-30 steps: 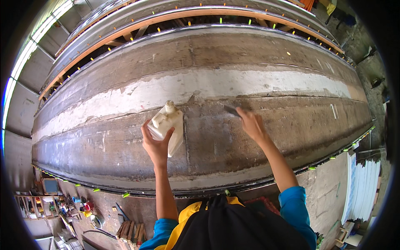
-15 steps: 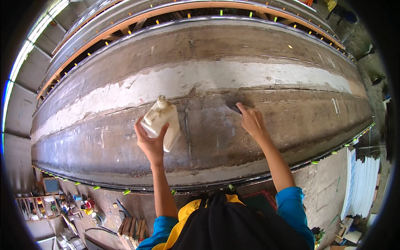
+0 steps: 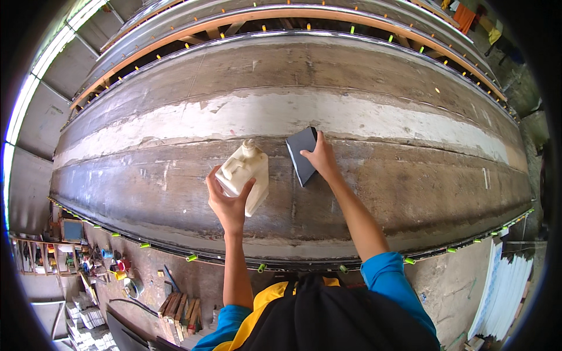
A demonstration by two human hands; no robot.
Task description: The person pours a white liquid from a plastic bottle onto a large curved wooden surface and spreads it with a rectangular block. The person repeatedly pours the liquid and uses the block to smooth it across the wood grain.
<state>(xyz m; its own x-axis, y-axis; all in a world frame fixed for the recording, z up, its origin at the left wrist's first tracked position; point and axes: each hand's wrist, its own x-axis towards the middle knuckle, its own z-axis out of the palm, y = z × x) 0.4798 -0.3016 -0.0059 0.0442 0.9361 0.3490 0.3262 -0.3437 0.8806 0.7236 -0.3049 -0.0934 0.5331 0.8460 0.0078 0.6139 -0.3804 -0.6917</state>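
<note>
A cream plastic jug point(image 3: 252, 174) with a narrow neck tilts over the long brown panel point(image 3: 386, 181). My left hand point(image 3: 226, 205) grips it from the near side, thumb to the right and fingers round the left. Just right of the jug, my right hand point(image 3: 323, 158) holds a dark grey rectangular pad point(image 3: 301, 155) by its right edge, the thumb on the face and the fingers hidden behind. The pad's broad flat face shows, and its pale left edge is visible. Jug and pad are apart.
A pale, patchy band point(image 3: 281, 111) runs lengthwise along the panel. Green clips point(image 3: 191, 257) line its near edge. Beyond stands another long frame with an orange-brown rail point(image 3: 234, 21). Wooden blocks point(image 3: 178, 310) lie on the floor at lower left; white sheets point(image 3: 503, 292) stand at lower right.
My right hand has moved left, close to the jug, and turned the pad so its broad face shows. My left hand keeps its grip on the jug. The whole view has shifted slightly.
</note>
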